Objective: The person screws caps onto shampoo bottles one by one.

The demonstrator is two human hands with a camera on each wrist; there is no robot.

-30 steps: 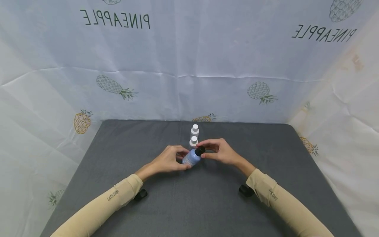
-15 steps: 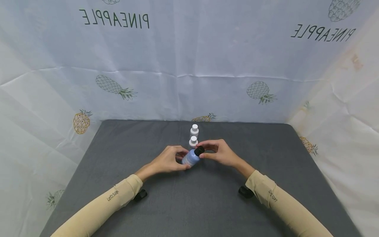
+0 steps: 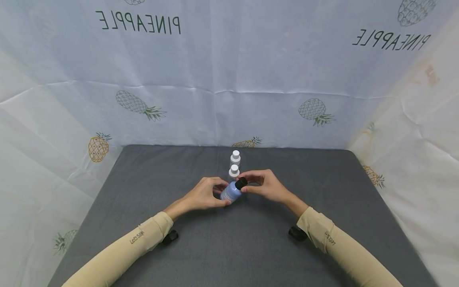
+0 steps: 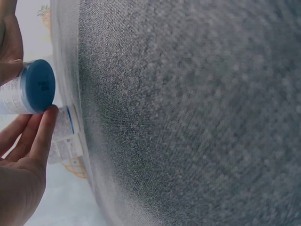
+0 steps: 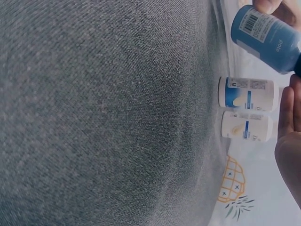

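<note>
My left hand (image 3: 204,194) grips the body of a light blue bottle (image 3: 230,192), which is tilted with its black cap (image 3: 241,183) up and to the right. The thumb and fingers of my right hand (image 3: 267,185) pinch that cap. Seen from the right wrist, the blue bottle (image 5: 265,37) shows a barcode label and appears raised above the table. The bottle's round base (image 4: 40,87) faces the left wrist camera. Just behind the hands, two white-capped bottles stand in a row, the nearer white bottle (image 3: 234,172) partly hidden and the farther white bottle (image 3: 235,158) behind it.
A dark grey cloth covers the table (image 3: 229,251). Behind it hangs a pale curtain (image 3: 215,67) printed with pineapples, and similar cloth closes off both sides. Black devices sit under the left wrist (image 3: 170,236) and the right wrist (image 3: 297,233).
Very little differs. My right fingers and the black cap sit a touch further left than a second ago; the left hand keeps its grip and the white bottles stay put.
</note>
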